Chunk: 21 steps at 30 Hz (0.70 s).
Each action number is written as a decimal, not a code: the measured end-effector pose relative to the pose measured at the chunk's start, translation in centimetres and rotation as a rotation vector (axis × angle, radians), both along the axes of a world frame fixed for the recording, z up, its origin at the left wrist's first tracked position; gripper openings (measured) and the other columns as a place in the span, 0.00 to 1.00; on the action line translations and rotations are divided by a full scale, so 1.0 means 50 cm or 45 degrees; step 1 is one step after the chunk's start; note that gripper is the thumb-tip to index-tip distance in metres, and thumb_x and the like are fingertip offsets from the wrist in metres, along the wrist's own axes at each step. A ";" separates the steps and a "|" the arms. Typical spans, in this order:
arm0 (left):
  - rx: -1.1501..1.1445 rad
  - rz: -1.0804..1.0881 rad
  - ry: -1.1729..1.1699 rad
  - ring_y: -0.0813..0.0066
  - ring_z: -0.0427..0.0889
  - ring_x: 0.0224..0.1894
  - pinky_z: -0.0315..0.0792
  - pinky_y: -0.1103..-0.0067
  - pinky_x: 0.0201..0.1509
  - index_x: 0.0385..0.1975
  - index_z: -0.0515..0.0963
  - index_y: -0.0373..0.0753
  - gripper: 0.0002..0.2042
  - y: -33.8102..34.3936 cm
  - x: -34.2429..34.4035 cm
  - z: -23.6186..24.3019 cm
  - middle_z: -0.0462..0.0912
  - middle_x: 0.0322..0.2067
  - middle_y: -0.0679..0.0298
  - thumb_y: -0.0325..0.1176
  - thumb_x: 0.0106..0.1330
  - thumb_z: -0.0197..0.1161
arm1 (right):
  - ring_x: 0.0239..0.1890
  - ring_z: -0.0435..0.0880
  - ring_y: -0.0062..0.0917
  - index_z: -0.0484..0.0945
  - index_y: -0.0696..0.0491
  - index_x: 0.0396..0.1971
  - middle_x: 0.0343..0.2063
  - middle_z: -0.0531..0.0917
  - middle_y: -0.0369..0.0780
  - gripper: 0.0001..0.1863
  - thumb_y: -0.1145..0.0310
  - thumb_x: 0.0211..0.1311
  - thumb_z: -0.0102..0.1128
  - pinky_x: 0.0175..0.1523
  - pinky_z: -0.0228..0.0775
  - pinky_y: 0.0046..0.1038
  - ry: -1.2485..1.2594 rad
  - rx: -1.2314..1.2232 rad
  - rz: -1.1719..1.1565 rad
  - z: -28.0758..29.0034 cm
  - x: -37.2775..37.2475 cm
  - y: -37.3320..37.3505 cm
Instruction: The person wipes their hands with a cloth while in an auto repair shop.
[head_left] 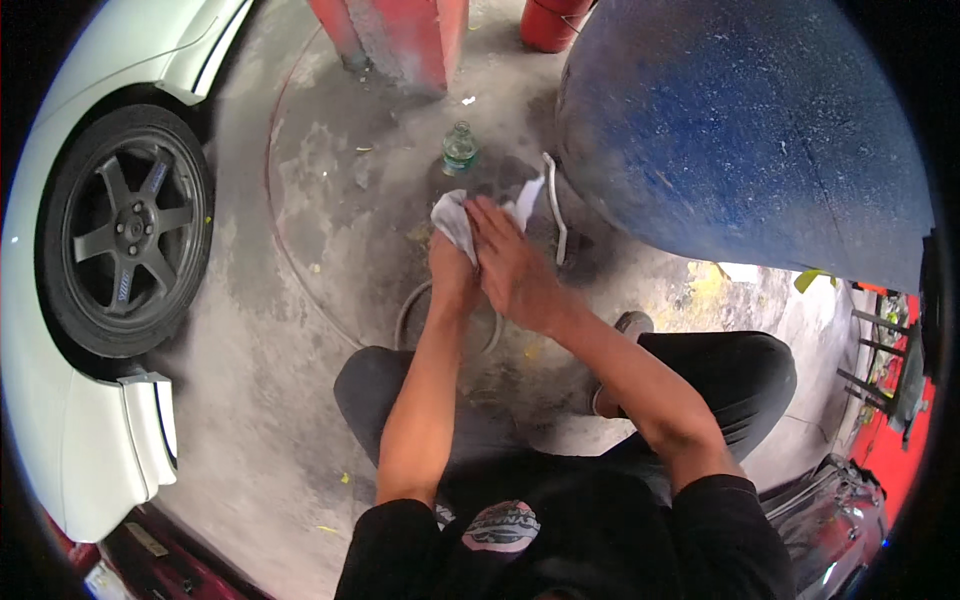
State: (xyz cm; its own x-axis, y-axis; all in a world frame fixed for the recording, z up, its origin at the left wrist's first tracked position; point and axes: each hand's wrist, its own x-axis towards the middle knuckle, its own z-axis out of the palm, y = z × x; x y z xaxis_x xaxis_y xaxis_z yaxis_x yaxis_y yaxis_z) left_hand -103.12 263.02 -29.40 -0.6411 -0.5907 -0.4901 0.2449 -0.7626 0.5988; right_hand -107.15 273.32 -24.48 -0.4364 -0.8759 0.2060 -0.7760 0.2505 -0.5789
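Observation:
A crumpled white cloth (455,217) is bunched between my two hands, low over the concrete floor. Around its near end my left hand (453,268) is closed, its fingers mostly hidden by the cloth. My right hand (508,262) presses against it from the right, fingers together, and a blurred white end sticks out past them. Just beyond the hands stands a clear green-tinted plastic bottle (459,150) with its top open. A bent silver metal tube (555,212) lies to the right of my right hand. Beneath my wrists, part of a grey ring or hose loop (402,318) shows.
A white car's wheel (130,230) is at left. A large scuffed blue panel (740,130) fills the upper right. Beyond are a red-painted pillar base (410,40) and a red bucket (546,25). A thin hose (275,190) curves across the floor. Dark red bodywork sits lower right.

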 end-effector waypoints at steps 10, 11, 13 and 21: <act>0.054 -0.538 0.224 0.61 0.80 0.56 0.78 0.68 0.56 0.59 0.72 0.36 0.21 -0.031 0.046 0.034 0.79 0.53 0.57 0.45 0.79 0.47 | 0.67 0.69 0.48 0.77 0.58 0.57 0.60 0.76 0.49 0.21 0.74 0.63 0.57 0.70 0.60 0.48 0.092 -0.224 -0.095 0.030 -0.013 -0.004; 0.203 -0.482 0.231 0.61 0.76 0.61 0.74 0.67 0.61 0.61 0.71 0.36 0.21 -0.001 0.037 0.044 0.77 0.57 0.57 0.44 0.79 0.44 | 0.62 0.73 0.48 0.78 0.57 0.55 0.57 0.78 0.49 0.19 0.73 0.64 0.58 0.66 0.63 0.47 -0.019 -0.270 -0.161 -0.028 -0.035 -0.003; 0.345 -0.413 0.224 0.61 0.72 0.66 0.70 0.66 0.67 0.62 0.71 0.36 0.22 0.019 0.025 0.037 0.75 0.61 0.57 0.42 0.79 0.42 | 0.57 0.76 0.48 0.79 0.56 0.54 0.55 0.80 0.49 0.17 0.71 0.65 0.58 0.63 0.66 0.46 -0.143 -0.323 -0.216 -0.077 -0.074 -0.008; 0.188 -0.505 0.506 0.59 0.69 0.68 0.58 0.61 0.73 0.66 0.68 0.38 0.29 -0.024 0.048 0.066 0.73 0.64 0.56 0.54 0.81 0.34 | 0.37 0.85 0.28 0.83 0.55 0.48 0.41 0.87 0.46 0.12 0.69 0.68 0.61 0.44 0.76 0.29 -0.999 -0.489 -0.639 0.012 -0.168 0.058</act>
State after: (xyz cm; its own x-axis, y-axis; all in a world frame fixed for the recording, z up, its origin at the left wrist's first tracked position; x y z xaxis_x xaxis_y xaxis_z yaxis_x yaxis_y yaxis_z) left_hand -100.70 261.82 -26.10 -0.9511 -0.2114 -0.2253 0.1076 -0.9102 0.3999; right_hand -115.54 276.22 -23.90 -0.8700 -0.4882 -0.0685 0.0035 0.1327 -0.9911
